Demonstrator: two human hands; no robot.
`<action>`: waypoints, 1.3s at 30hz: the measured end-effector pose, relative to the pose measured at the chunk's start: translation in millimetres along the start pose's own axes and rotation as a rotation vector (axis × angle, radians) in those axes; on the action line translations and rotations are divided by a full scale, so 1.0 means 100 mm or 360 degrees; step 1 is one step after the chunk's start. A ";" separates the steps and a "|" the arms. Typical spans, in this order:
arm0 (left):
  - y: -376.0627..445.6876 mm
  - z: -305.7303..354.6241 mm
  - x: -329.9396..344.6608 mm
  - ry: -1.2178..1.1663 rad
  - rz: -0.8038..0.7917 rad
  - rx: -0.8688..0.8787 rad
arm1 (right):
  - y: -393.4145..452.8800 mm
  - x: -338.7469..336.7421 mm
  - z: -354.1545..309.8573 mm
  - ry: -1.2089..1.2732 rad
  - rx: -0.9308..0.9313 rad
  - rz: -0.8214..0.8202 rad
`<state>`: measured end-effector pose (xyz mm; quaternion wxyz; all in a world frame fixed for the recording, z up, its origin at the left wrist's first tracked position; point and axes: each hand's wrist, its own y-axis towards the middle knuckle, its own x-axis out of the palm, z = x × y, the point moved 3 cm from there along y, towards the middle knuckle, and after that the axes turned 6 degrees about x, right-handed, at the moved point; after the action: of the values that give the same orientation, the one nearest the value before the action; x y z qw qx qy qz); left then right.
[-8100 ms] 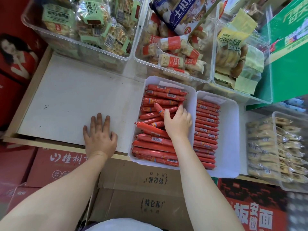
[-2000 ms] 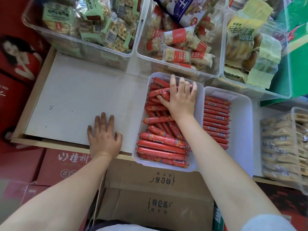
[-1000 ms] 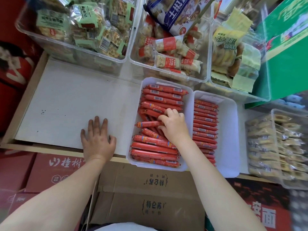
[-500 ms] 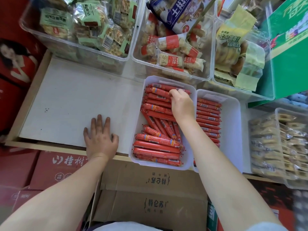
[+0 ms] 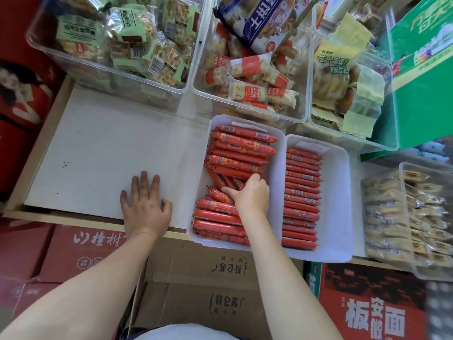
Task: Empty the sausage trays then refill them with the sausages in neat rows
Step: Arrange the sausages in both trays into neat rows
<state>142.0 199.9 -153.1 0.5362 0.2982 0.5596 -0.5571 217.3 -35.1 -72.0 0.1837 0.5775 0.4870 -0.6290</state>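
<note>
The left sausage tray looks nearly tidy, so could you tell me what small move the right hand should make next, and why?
Probably turn the slanted sausages crosswise. The right hand already has its fingers on them in the middle of the left tray, while the rows above and below them lie straight across. The left hand rests flat on the white shelf.

White shelf (image 5: 103, 153): two sausage trays (image 5: 278, 153), clear snack bins (image 5: 186, 77), left grip (image 5: 144, 204)

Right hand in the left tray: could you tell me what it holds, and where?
The right hand curls over the skewed sausages mid-tray; the exact grip is hidden. The left hand holds nothing.
</note>
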 end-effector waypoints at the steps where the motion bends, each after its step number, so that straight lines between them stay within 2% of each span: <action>1: 0.00 0.00 0.00 0.0005 -0.0003 0.0003 | 0.00 0.01 -0.02 0.0005 0.0020 0.0020; 8: 0.00 0.00 -0.01 0.0015 -0.0019 0.0005 | 0.03 0.09 -0.11 -0.0051 0.0222 -0.0091; 16: -0.01 0.02 -0.04 -0.0017 -0.0036 0.0001 | 0.16 0.13 -0.16 -0.0210 0.0192 -0.0368; 20: -0.01 0.02 -0.06 -0.0039 -0.0040 -0.0011 | 0.24 0.13 -0.14 -0.0094 0.0084 -0.0641; 26: -0.01 0.02 -0.05 -0.0033 -0.0038 -0.0003 | 0.48 -0.07 -0.11 -0.0071 -0.0112 -0.0840; 32: -0.02 0.01 -0.05 0.0003 -0.0036 0.0004 | 0.56 -0.11 -0.14 -0.0119 -0.0090 -0.1113; 39: 0.00 0.00 -0.02 -0.0024 -0.0001 0.0011 | 0.60 -0.30 -0.09 -0.0037 -0.0065 -0.1562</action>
<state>142.3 200.1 -150.6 0.5392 0.2958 0.5537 -0.5614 278.3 -65.0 -67.9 -0.1178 0.2691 0.7118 -0.6380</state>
